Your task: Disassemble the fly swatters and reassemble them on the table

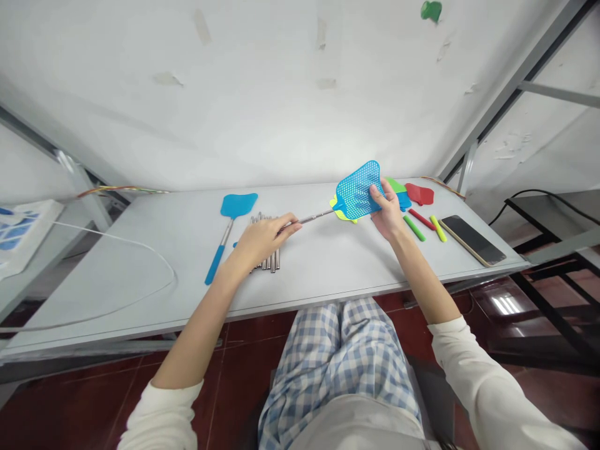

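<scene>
A blue fly swatter (359, 190) is held slanting above the table, its perforated head up and to the right. My left hand (266, 240) is closed around its thin metal rod. My right hand (388, 209) grips the right edge of the head, thumb across the front face. Below my left hand lies a bunch of metal rods (272, 261), partly hidden by it. Farther left rests another blue fly swatter (239, 205) with a blue handle. Behind the held head, a yellow-green swatter head (347, 219) peeks out.
Right of my right hand lie a red swatter head (419, 194), a green one (396, 185) and another blue one (404, 201). Green (414, 229), red (422, 219) and yellow (439, 229) grips lie near a phone (473, 240). A white cable (159, 262) curves across the table's left side.
</scene>
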The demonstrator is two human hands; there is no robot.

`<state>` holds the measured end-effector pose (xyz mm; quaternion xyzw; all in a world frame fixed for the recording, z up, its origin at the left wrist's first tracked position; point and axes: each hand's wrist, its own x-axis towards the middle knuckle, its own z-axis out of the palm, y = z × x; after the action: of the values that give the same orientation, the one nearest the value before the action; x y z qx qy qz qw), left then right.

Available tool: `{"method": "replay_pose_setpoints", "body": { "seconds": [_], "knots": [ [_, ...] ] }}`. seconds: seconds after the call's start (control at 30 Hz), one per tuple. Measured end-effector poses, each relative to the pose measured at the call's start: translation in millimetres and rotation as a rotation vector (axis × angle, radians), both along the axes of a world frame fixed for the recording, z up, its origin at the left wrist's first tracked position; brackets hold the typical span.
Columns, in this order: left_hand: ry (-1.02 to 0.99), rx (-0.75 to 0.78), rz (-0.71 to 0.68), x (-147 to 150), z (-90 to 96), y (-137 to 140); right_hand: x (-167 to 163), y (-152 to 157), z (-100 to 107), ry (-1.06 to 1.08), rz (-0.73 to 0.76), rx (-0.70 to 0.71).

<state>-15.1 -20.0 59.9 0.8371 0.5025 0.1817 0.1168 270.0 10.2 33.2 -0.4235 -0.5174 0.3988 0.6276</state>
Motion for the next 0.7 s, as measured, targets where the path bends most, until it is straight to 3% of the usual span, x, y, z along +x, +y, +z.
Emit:
{"method": "replay_pose_setpoints", "body": {
  "seconds": [0.3, 0.7],
  "knots": [
    [-0.031, -0.026, -0.039, -5, -5.4, 8, 1, -2, -6, 0.004, 0.011, -0.006],
    [-0.096, -0.102, -0.038, 3, 6.7, 0, -14, -13, -7, 0.077, -0.042, 0.017]
  ]
}}
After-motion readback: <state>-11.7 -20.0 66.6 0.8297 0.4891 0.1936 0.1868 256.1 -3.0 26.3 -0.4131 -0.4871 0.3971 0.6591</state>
